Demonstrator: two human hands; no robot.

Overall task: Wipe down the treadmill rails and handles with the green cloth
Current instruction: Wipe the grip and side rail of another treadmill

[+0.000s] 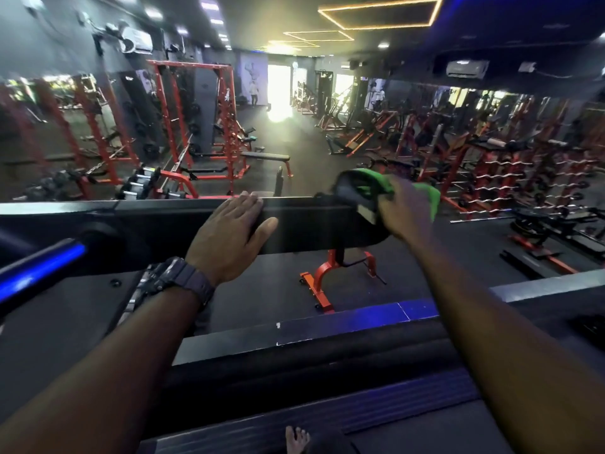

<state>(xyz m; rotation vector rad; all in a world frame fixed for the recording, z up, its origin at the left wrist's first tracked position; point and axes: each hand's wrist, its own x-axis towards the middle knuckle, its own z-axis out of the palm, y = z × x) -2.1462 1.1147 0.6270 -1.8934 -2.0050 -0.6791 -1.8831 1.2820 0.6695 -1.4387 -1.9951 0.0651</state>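
Note:
A wide black treadmill rail point(304, 221) runs across the middle of the head view. My left hand point(229, 237), with a dark watch on its wrist, rests flat on the rail's top edge, fingers straight. My right hand point(401, 211) grips the green cloth point(425, 194) and holds it against the rail's rounded right end, where a black handle part point(352, 191) sticks up. The cloth is bunched over that end and partly hidden by my fingers. A blue-lit handle bar point(39, 273) slants at the left.
The treadmill belt point(327, 417) and my bare foot point(296, 439) lie below. A red bench frame point(327, 276) stands on the floor just past the rail. Red racks point(196, 126) fill the left, barbell and weight racks point(523, 172) the right.

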